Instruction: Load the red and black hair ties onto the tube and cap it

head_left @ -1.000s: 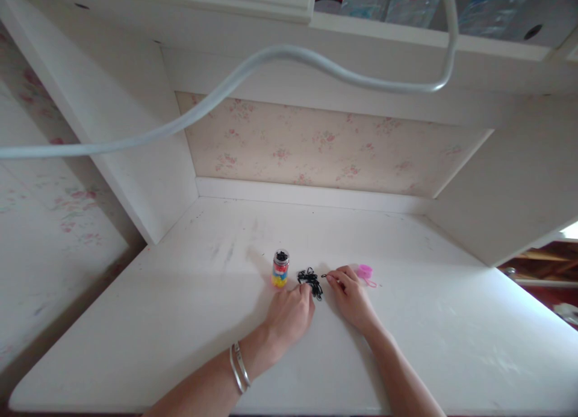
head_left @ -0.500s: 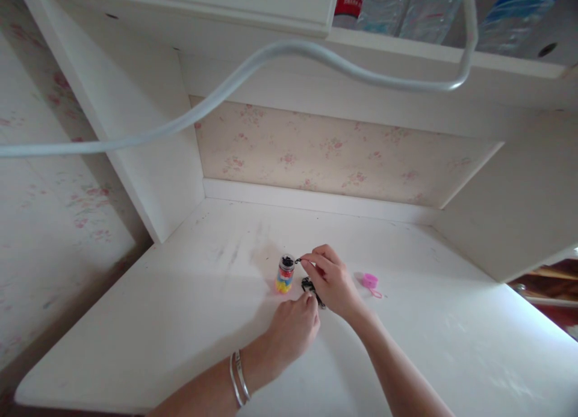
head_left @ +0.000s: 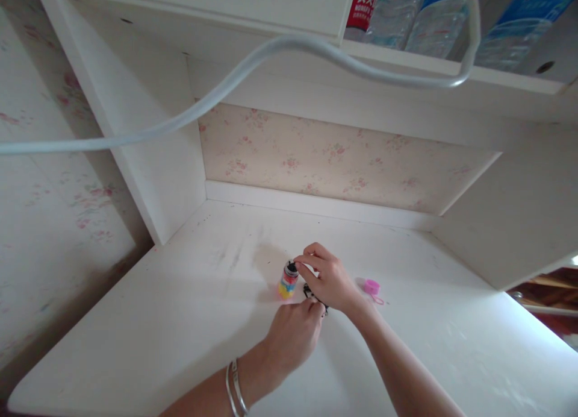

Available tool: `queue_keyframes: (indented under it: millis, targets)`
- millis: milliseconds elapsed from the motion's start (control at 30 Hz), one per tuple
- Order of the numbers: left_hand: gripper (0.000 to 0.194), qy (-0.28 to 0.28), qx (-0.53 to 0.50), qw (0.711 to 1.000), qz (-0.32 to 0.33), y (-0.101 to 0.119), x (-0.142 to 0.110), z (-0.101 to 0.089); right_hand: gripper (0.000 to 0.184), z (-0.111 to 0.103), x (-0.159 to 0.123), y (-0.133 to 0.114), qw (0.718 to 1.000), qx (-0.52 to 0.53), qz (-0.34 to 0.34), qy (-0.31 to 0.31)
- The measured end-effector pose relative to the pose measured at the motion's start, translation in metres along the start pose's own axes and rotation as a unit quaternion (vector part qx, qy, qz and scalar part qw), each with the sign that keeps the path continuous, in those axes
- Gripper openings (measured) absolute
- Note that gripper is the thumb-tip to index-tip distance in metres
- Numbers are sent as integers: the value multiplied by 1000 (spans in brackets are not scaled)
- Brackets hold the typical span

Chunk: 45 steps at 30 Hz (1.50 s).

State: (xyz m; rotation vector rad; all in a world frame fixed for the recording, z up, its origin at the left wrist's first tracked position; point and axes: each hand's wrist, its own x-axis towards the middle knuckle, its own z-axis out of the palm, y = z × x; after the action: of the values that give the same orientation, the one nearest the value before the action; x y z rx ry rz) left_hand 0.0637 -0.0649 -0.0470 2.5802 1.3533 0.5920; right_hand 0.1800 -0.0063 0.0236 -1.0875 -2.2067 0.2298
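Note:
A small clear jar (head_left: 288, 283) with red, blue and yellow colouring stands upright on the white desk, its mouth uncovered and black bands showing inside. At its rim, my right hand (head_left: 326, 279) pinches a thin black hair tie (head_left: 294, 263) between thumb and forefinger. Just right of the jar lies a small pile of black hair ties (head_left: 308, 291), partly covered by both hands. My left hand (head_left: 295, 329), with two silver bangles on the wrist, is closed with its fingertips at the near edge of that pile; what they grip is hidden.
A pink lid (head_left: 371, 286) with a loop lies on the desk (head_left: 180, 320) right of my hands. A white cable or tube (head_left: 316, 45) crosses the upper view. Above, plastic bottles (head_left: 438, 25) sit on a shelf. White panels enclose the desk at left, back and right.
My right hand has moved slightly left, bringing the hair tie from beside the jar to its mouth. My left hand stays by the pile. The view has shifted slightly.

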Motion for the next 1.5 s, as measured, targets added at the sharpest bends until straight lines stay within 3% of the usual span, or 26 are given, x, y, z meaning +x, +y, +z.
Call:
queue_keyframes:
  millis: [433, 567, 667, 800, 900, 1067, 1233, 1500]
  targets:
    - [25, 56, -12, 998, 24, -1, -2, -14, 32, -1, -6, 2, 997, 67, 21, 32]
    - [24, 138, -41, 989, 27, -8, -5, -23, 27, -3, -18, 13, 989, 104, 54, 92]
    - [23, 220, -73, 973, 18, -18, -4, -38, 22, 1, -37, 32, 973, 138, 116, 144]
    - [22, 323, -196, 920, -105, -35, 5, -64, 19, 12, -66, 64, 942, 186, 206, 189]
    - [27, 295, -270, 901, -167, -46, 13, -75, 20, 17, -79, 81, 921, 218, 251, 202]
    - [30, 244, -312, 902, -170, -48, 18, -73, 18, 19, -79, 76, 921, 237, 249, 186]
    - [29, 222, -286, 919, -154, -48, 23, -69, 18, 25, -75, 64, 937, 229, 212, 157]
    - [28, 183, -213, 948, -153, -48, 24, -64, 19, 28, -76, 64, 944, 205, 211, 148]
